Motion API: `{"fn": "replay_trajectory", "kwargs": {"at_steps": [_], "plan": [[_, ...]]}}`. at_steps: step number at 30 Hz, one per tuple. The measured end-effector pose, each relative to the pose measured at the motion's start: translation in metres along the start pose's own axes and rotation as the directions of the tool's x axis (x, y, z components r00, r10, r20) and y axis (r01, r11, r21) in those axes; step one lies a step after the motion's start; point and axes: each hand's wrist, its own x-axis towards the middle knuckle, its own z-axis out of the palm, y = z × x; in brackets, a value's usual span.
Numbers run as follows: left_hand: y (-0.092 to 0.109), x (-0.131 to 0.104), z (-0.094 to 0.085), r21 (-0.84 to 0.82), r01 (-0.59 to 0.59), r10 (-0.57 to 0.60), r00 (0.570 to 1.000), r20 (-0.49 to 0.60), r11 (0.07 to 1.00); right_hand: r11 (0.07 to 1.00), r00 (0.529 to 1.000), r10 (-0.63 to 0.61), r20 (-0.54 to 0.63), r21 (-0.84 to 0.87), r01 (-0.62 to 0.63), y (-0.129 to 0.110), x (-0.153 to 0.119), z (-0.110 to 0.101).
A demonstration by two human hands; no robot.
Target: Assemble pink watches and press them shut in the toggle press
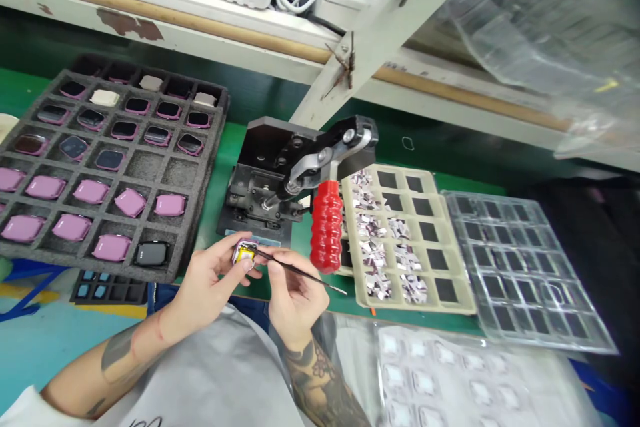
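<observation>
My left hand (213,277) pinches a small open watch case (245,251) with a purple edge and a yellow part inside. Between the thumb and fingers of my right hand (297,297) is a thin black hand tool (305,273). One end of it reaches over the case; a pale metal tip points away to the right. Whether the near end touches the yellow part, I cannot tell. Just beyond my hands stands a black toggle clamp press (270,193) with a red ribbed handle (327,230).
A grey foam tray (193,213) of purple watches lies left. To the right are a cream compartment tray (465,293) of small white pieces and a clear plastic tray (590,340). Bagged parts (430,380) lie in front. A shelf (200,57) with cables crosses above.
</observation>
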Motion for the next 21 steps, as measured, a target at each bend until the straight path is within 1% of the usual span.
{"fn": "replay_trajectory", "kwargs": {"at_steps": [2, 3, 5, 7, 8, 9, 10, 11, 12, 13, 14, 15, 16, 18, 20, 21], "plan": [[-0.002, 0.000, -0.003, 0.056, -0.009, 0.009, 1.000, 0.002, 0.998, 0.999, 1.000, 0.023, 0.008, 0.024, -0.023, 0.002, 0.001, 0.000], [-0.004, 0.000, -0.004, 0.082, -0.016, 0.016, 1.000, 0.005, 0.996, 0.997, 0.998, 0.054, 0.012, 0.049, -0.055, 0.002, 0.003, 0.000], [-0.005, 0.000, -0.006, 0.117, -0.031, 0.029, 0.999, 0.023, 0.993, 0.979, 0.987, 0.156, 0.050, 0.128, -0.161, 0.003, 0.007, -0.003], [-0.005, 0.000, -0.006, 0.117, -0.052, 0.048, 0.998, 0.037, 0.992, 0.934, 0.954, 0.253, 0.161, 0.218, -0.284, 0.001, 0.010, -0.008], [-0.005, 0.001, -0.005, 0.107, -0.063, 0.059, 0.998, 0.034, 0.992, 0.912, 0.935, 0.267, 0.232, 0.253, -0.323, 0.000, 0.010, -0.011], [-0.004, 0.002, -0.004, 0.089, -0.070, 0.068, 0.997, 0.023, 0.994, 0.901, 0.925, 0.256, 0.282, 0.278, -0.334, -0.001, 0.010, -0.015], [-0.004, 0.003, -0.002, 0.062, -0.073, 0.073, 0.997, 0.003, 0.995, 0.903, 0.928, 0.227, 0.294, 0.294, -0.314, -0.003, 0.010, -0.019], [-0.003, 0.004, 0.001, 0.029, -0.073, 0.073, 0.997, -0.020, 0.997, 0.916, 0.947, 0.189, 0.259, 0.300, -0.265, -0.004, 0.009, -0.022], [-0.003, 0.005, 0.004, -0.007, -0.068, 0.068, 0.997, -0.040, 0.998, 0.936, 0.972, 0.148, 0.181, 0.293, -0.197, -0.004, 0.007, -0.024], [-0.003, 0.006, 0.006, -0.043, -0.060, 0.058, 0.997, -0.053, 0.997, 0.955, 0.990, 0.112, 0.080, 0.267, -0.129, -0.003, 0.006, -0.026], [-0.003, 0.008, 0.009, -0.077, -0.052, 0.048, 0.997, -0.059, 0.996, 0.970, 0.996, 0.089, -0.015, 0.230, -0.083, -0.002, 0.004, -0.026], [-0.003, 0.009, 0.012, -0.103, -0.046, 0.040, 0.997, -0.059, 0.994, 0.979, 0.993, 0.083, -0.081, 0.193, -0.066, 0.000, 0.003, -0.026], [-0.003, 0.009, 0.014, -0.125, -0.043, 0.036, 0.998, -0.053, 0.991, 0.984, 0.989, 0.092, -0.114, 0.166, -0.072, 0.002, 0.002, -0.025], [-0.004, 0.012, 0.017, -0.173, -0.026, 0.022, 0.999, -0.026, 0.985, 0.980, 0.984, 0.148, -0.099, 0.149, -0.133, 0.007, 0.001, -0.025], [-0.006, 0.016, 0.016, -0.237, 0.034, -0.030, 0.999, 0.019, 0.971, 0.962, 0.977, 0.211, -0.022, 0.181, -0.204, 0.010, 0.004, -0.030], [-0.008, 0.018, 0.015, -0.265, 0.072, -0.065, 0.997, 0.036, 0.962, 0.949, 0.973, 0.231, 0.030, 0.212, -0.232, 0.009, 0.007, -0.036]]}}
